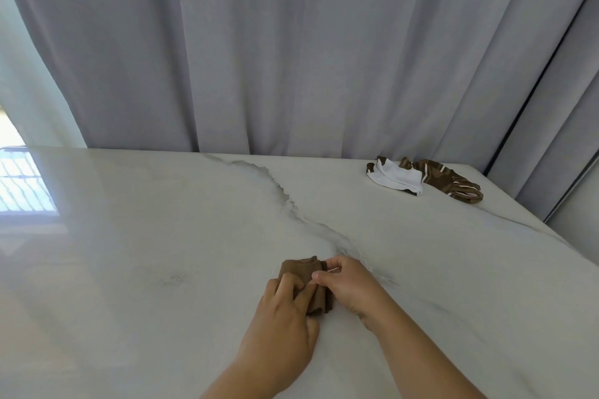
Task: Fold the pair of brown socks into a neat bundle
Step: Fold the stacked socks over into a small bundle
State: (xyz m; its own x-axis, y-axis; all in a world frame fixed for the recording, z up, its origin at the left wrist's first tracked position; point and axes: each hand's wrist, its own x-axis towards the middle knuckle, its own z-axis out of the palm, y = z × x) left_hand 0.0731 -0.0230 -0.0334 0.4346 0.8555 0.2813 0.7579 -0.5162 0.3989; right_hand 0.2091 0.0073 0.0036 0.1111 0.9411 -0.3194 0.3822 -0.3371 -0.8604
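The brown socks (299, 267) lie as a small folded wad on the white marble table (162, 236), near its front middle. My left hand (285, 324) rests on the wad's left side with the fingers pressing into the fabric. My right hand (348, 285) grips the wad's right edge, thumb and fingers pinching the cloth. The lower part of the socks is hidden under both hands.
A loose heap of brown-and-white striped socks (450, 180) with a white piece (398, 178) lies at the table's far right corner. Grey curtains (291, 48) hang right behind the table. A bright window (13, 136) shows at the left.
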